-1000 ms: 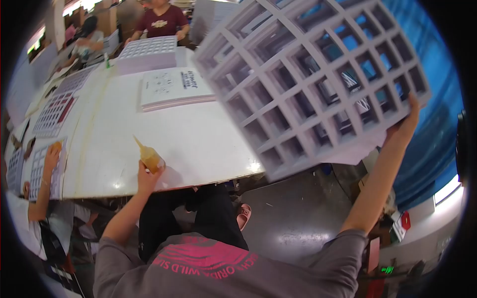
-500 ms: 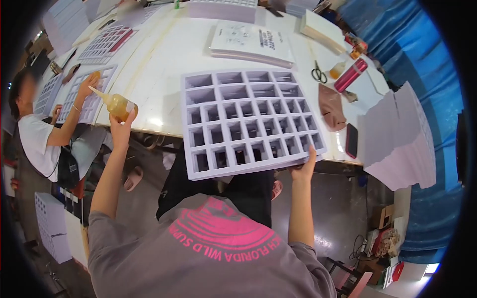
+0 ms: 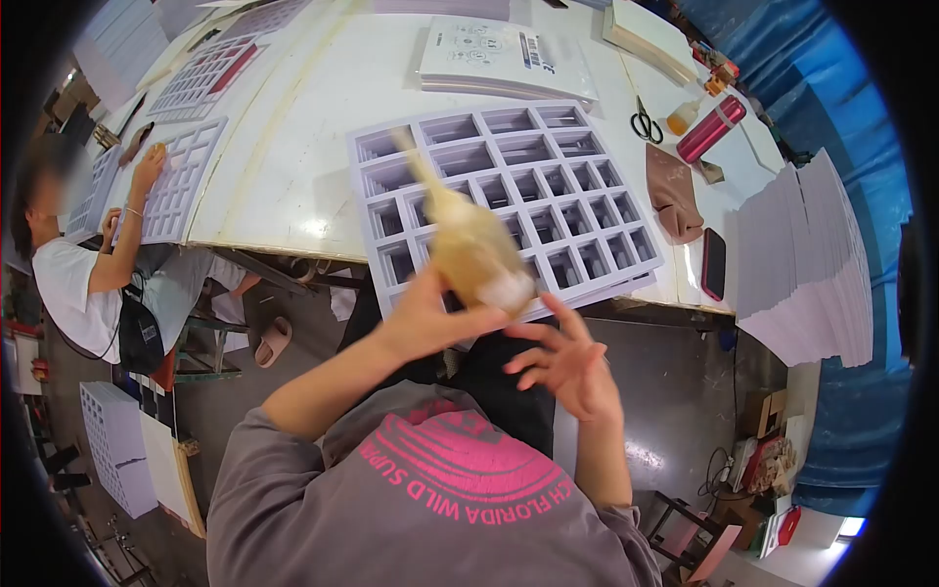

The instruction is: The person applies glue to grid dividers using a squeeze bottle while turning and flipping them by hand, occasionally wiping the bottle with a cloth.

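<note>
My left hand (image 3: 425, 318) is wrapped round a squeeze bottle (image 3: 474, 249) of yellowish liquid, its thin nozzle tilted up and away to the left, slightly blurred. Beside the bottle's base is my right hand (image 3: 572, 372), fingers spread and holding nothing. Behind and under the bottle, a pale grid frame (image 3: 543, 181) with many rectangular openings lies on the white table (image 3: 284, 186), its near edge at the table's front. More than one layer shows along its edges.
Beyond the grid lies a wrapped printed stack (image 3: 499, 59). To the right are scissors (image 3: 646, 122), a pink flask (image 3: 711, 129), a phone (image 3: 714, 264) and a tall sheet stack (image 3: 812, 264). A co-worker (image 3: 83, 279) works at left over another grid (image 3: 181, 186).
The grid has gone from my right hand onto the table, and that hand has opened. My left hand has brought the bottle rightward from the left side to over the grid.
</note>
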Demonstrator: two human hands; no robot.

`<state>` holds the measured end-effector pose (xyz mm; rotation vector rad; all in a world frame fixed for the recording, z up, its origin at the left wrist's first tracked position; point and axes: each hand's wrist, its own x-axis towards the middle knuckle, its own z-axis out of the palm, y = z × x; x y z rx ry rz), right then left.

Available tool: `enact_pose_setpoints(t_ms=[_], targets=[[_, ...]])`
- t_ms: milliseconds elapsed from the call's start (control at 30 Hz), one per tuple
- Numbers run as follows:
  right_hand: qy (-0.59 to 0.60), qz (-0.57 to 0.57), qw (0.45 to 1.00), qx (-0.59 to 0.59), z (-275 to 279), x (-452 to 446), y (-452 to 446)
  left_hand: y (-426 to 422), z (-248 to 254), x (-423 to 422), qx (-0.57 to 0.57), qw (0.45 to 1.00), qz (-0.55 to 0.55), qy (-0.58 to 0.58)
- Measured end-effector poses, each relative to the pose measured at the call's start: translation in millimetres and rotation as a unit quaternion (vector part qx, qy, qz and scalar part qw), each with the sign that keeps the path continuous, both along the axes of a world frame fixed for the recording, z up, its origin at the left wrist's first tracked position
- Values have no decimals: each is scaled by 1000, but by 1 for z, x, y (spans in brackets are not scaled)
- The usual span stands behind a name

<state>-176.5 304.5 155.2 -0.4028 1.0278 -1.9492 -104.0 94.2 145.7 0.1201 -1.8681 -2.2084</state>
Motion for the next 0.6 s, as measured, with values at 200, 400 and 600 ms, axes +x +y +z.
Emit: enact_pose_setpoints(t_ms=[200, 400, 600], targets=[[-77, -121, 990, -3, -23, 2, -7, 25, 6, -14, -289, 951, -87, 69], [-52, -211, 975, -54, -15, -30, 20, -53, -15, 7, -381, 873, 302, 43], [-19, -184, 972, -145, -5, -41, 12, -83, -50, 21, -49, 958, 280, -51]])
